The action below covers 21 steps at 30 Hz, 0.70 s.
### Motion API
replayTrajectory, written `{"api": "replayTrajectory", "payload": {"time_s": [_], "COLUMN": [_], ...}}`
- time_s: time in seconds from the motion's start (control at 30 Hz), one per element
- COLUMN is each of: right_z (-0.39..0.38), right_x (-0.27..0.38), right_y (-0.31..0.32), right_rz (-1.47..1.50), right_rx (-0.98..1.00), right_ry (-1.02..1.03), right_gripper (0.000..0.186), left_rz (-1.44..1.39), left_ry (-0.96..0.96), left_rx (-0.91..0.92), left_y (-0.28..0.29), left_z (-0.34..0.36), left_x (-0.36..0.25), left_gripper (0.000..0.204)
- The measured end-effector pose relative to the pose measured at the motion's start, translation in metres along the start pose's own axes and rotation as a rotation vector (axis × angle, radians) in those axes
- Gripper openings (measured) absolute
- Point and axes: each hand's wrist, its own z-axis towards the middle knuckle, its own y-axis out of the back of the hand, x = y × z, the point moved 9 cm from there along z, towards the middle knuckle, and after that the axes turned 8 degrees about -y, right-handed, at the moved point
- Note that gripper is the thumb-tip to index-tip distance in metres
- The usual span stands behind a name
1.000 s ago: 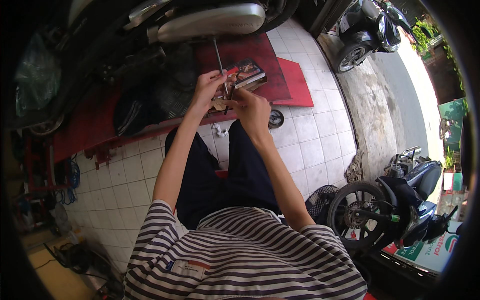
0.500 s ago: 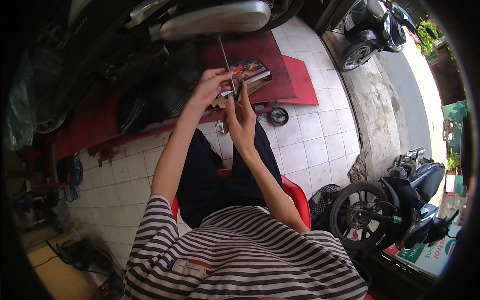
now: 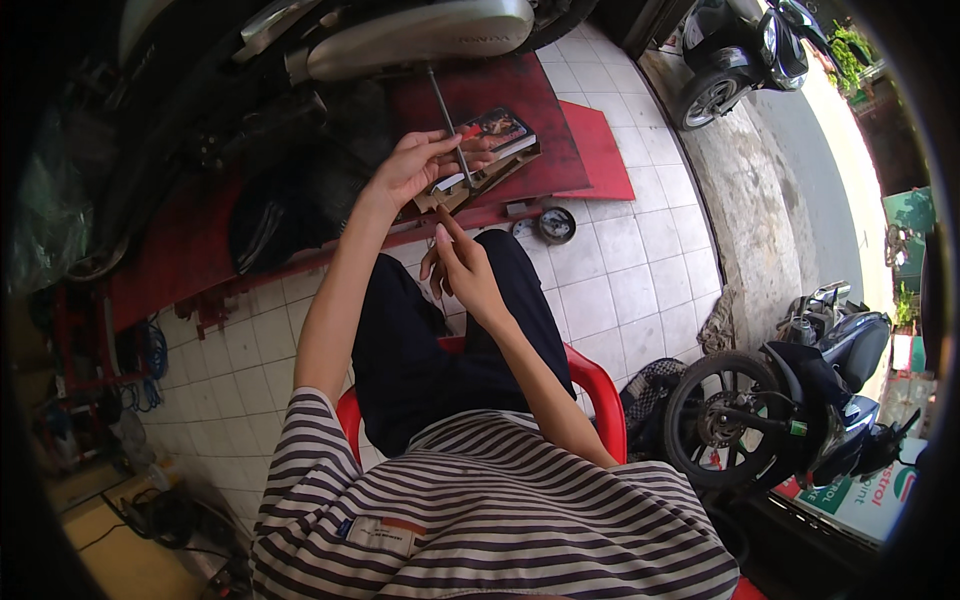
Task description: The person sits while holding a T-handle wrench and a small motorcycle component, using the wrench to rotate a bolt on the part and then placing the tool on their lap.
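Note:
My left hand [image 3: 412,168] reaches over the edge of a red bench. Its thumb and fingers are closed around a long, thin metal rod [image 3: 442,100], which slants from beneath the silver cover [image 3: 420,42] of a motorcycle down past my fingers. Below the rod's lower end is my right hand [image 3: 470,275], above my knees. The index finger points up toward a brown cardboard piece [image 3: 432,200], and the other fingers are loosely bent and apart. I see nothing held in this hand. A printed box [image 3: 500,135] lies on the bench just beyond my left fingers.
The red bench [image 3: 535,110] runs across in front of me, under the motorcycle. A small round dark dish [image 3: 557,226] sits on the tiled floor [image 3: 610,290]. I sit on a red chair [image 3: 600,400]. Motorbikes stand at the right [image 3: 725,420] and far right [image 3: 720,85].
My right hand has moved down and toward me, away from the rod's lower end; a thin dark piece by its fingers no longer shows. My left hand stays on the rod, slightly shifted left.

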Motion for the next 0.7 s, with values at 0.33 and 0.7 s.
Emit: {"api": "replayTrajectory", "payload": {"time_s": [0.33,0.7], "right_z": [-0.018,-0.013], "right_x": [0.079,0.051], "right_y": [0.002,0.045], "right_rz": [-0.041,0.209], "right_rx": [-0.071,-0.249], "right_ry": [0.3,0.234], "right_gripper": [0.061,0.061], "left_rz": [0.012,-0.042], "left_ry": [-0.051,-0.043], "left_rx": [-0.041,-0.107], "left_y": [0.008,0.022], "left_z": [0.0,-0.003], "left_x": [0.006,0.009], "left_gripper": [0.028,0.025]}}
